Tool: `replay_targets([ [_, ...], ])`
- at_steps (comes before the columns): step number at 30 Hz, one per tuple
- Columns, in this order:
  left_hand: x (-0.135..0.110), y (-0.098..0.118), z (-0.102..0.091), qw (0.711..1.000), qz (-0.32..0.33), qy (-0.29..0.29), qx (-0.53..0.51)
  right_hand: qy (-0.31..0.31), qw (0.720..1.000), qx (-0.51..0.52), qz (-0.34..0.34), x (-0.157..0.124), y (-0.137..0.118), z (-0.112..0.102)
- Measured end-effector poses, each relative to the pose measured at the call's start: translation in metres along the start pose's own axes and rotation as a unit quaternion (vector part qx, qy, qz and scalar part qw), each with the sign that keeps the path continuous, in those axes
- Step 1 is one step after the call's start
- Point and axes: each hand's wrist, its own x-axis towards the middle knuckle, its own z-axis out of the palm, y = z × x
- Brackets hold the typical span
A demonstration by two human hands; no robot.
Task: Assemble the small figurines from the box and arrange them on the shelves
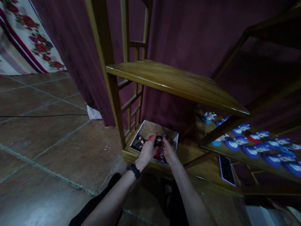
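A white cardboard box (169, 131) stands on the lowest shelf, with several small figurines in black and red inside. Over it, my left hand (149, 149) and my right hand (168, 150) close from both sides around a dark-topped figurine (159, 140). Another figurine (141, 141) with black hair and red clothing lies in the box, left of my left hand. Below my hands shows a red and black figurine (159, 156), partly covered by the fingers. A black band circles my left wrist.
Above the box juts a wooden shelf board (164, 78), held by a wooden post (110, 81). To the right, several blue-based figurines (236, 142) stand on a higher shelf. A phone (226, 170) lies on the lower shelf. Behind hangs a purple curtain (183, 37).
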Motion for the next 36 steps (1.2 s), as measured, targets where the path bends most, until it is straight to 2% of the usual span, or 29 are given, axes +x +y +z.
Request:
replay_targets([
  [4, 0.001, 0.0, 0.003, 0.999, -0.029, -0.019, 0.028, 0.0, 1.0, 0.007, 0.002, -0.001, -0.002, 0.0],
  [11, 0.0, -0.001, 0.007, 0.996, 0.001, -0.031, 0.08, -0.004, 1.0, 0.013, 0.002, 0.001, -0.003, -0.004],
  [18, 0.0, 0.001, 0.004, 0.995, 0.005, -0.043, 0.084, -0.006, 1.0, 0.011, 0.016, 0.005, -0.003, -0.007],
  [23, 0.002, -0.002, 0.004, 0.998, 0.002, -0.024, 0.064, -0.027, 0.999, 0.024, 0.005, 0.001, -0.007, -0.005],
  [31, 0.005, 0.004, -0.004, 0.999, 0.033, 0.039, -0.011, -0.117, 0.991, 0.031, -0.063, -0.008, -0.013, 0.0],
  [33, 0.005, 0.004, -0.004, 0.998, 0.036, 0.046, -0.016, -0.122, 0.989, 0.031, -0.072, -0.007, -0.013, 0.0],
  [36, 0.004, 0.003, -0.002, 0.998, 0.033, 0.054, -0.023, -0.095, 0.993, 0.036, -0.059, -0.005, -0.012, 0.0],
])
